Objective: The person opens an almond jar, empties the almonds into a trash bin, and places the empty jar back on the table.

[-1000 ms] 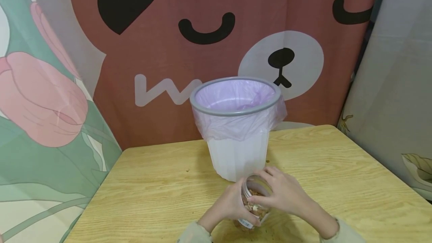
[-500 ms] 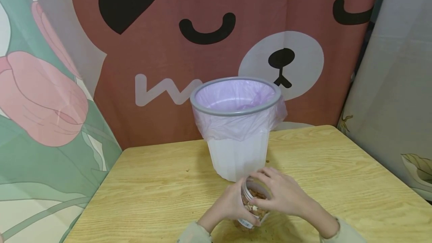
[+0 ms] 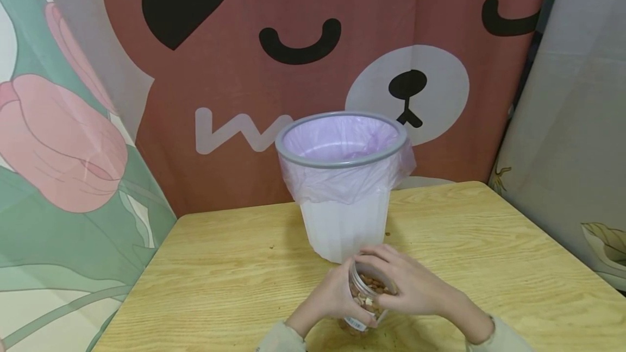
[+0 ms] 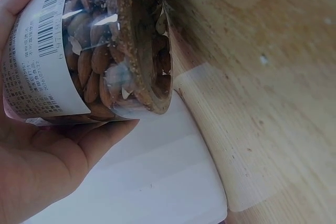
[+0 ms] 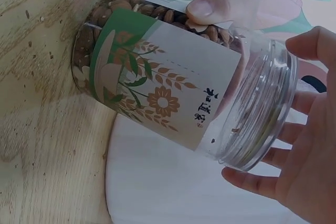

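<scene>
A clear jar of almonds [image 3: 364, 303] tilts low over the table, its base close to the wood. My left hand [image 3: 332, 296] grips its body; in the left wrist view the thumb lies by the barcode label [image 4: 47, 51]. My right hand [image 3: 415, 284] spans the jar's clear, ridged screw top [image 5: 257, 103], with thumb and fingertips bent around its rim. In the right wrist view a printed label with flowers and wheat [image 5: 163, 93] covers the jar's side. Almonds show through the plastic from all views. My left palm hides part of the jar in the head view.
A white bin [image 3: 344, 227] with a grey rim and a purple bag liner stands just beyond the hands. Small crumbs dot the wooden table [image 3: 220, 281]. A bear-print curtain [image 3: 220, 69] hangs behind, with more printed cloth at both sides.
My right hand has turned counterclockwise around the jar's top: its fingers have moved left, its thumb to the right. The left hand and jar have stayed in place.
</scene>
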The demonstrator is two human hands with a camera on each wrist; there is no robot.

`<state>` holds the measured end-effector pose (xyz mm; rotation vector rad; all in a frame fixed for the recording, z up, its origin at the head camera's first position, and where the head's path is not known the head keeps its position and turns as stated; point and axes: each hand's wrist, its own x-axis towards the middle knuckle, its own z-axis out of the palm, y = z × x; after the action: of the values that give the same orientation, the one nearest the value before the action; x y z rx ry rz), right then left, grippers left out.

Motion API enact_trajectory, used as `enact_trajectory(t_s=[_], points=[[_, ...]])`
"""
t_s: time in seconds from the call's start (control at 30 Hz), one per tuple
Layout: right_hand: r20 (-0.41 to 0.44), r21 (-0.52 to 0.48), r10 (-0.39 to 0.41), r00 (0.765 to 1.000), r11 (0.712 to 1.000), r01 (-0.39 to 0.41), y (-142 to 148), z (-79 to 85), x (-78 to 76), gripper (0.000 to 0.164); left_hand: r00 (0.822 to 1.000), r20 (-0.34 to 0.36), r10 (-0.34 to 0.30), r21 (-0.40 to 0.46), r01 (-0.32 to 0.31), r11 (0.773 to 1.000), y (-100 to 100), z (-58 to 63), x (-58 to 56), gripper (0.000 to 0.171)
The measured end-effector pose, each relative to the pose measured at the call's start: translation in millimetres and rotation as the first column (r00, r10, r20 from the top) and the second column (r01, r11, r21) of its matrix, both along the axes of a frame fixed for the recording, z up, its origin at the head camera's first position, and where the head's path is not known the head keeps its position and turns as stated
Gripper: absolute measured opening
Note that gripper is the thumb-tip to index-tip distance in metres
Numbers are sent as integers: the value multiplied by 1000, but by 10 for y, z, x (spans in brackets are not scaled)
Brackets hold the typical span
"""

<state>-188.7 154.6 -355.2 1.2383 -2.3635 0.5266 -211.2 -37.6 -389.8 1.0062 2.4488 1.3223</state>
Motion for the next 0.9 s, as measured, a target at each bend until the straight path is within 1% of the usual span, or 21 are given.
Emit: enact_trajectory(t_s=[0.1, 0.23, 0.4, 0.53, 0.63, 0.77, 0.9], points=[[4, 1, 16, 1000, 1000, -16, 3, -8, 1, 65, 1000, -19, -8, 5, 8, 1000, 0, -3, -1, 89], [15, -7, -12, 1000, 1000, 12, -7, -19, 16, 64, 1000, -21, -4, 4, 4, 1000, 3, -9, -6, 88], [6, -31, -128, 992, 991, 129, -29, -32, 4, 66, 1000, -22, -16, -3, 16, 1000, -1, -3, -17, 86], [-15, -40, -235, 972, 971, 234, -43, -25, -11, 64, 999, -31, -18, -9, 18, 1000, -4, 1, -20, 87], [-14, -29, -285, 959, 958, 284, -47, -23, -8, 64, 999, -30, -19, -9, 19, 1000, -5, -1, -21, 86], [-7, -13, -305, 952, 952, 305, -51, -20, -1, 65, 1000, -19, -25, -4, 25, 1000, -5, -3, -24, 88], [-15, -16, -290, 957, 957, 289, -54, -17, -7, 62, 1000, -15, -21, -6, 21, 1000, -3, -2, -23, 89]])
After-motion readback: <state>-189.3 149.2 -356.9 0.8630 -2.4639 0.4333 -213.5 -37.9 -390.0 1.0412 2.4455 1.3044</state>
